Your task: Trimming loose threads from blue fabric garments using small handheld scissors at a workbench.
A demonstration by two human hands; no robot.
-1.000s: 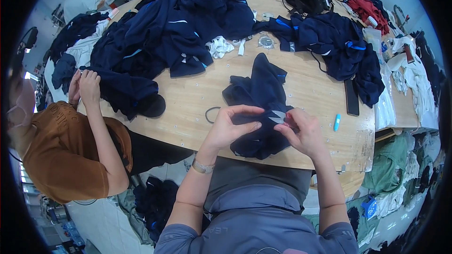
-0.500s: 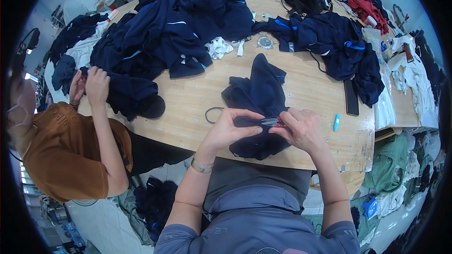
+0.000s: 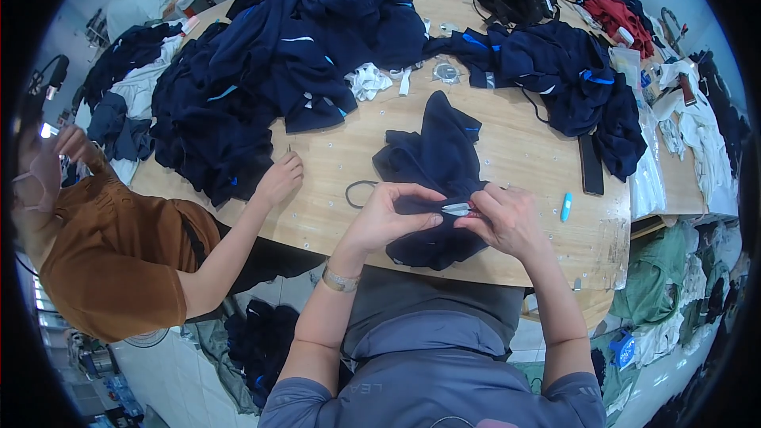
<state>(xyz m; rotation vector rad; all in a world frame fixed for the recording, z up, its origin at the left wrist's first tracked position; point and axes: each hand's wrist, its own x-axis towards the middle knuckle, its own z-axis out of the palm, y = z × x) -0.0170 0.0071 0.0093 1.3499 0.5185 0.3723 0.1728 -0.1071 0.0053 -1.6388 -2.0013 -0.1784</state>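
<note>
A crumpled navy garment (image 3: pixel 434 165) lies on the wooden table (image 3: pixel 523 158) right in front of me. My left hand (image 3: pixel 390 214) pinches its near edge, fingers closed on the cloth. My right hand (image 3: pixel 507 218) grips the same fold from the other side, and a small white label (image 3: pixel 455 208) shows between the two hands. A thin black loop (image 3: pixel 358 190) lies on the table just left of my left hand.
A big heap of navy clothes (image 3: pixel 269 63) fills the far left. Another navy pile (image 3: pixel 555 63) lies far right. A person in a brown top (image 3: pixel 119 254) sits at my left, one hand (image 3: pixel 279 178) on the table. A black strip (image 3: pixel 591 163) and a blue marker (image 3: pixel 565 207) lie right.
My hands have drawn closer together over the white label. The person at my left has moved one hand from the pile's edge down onto the table beside the heap.
</note>
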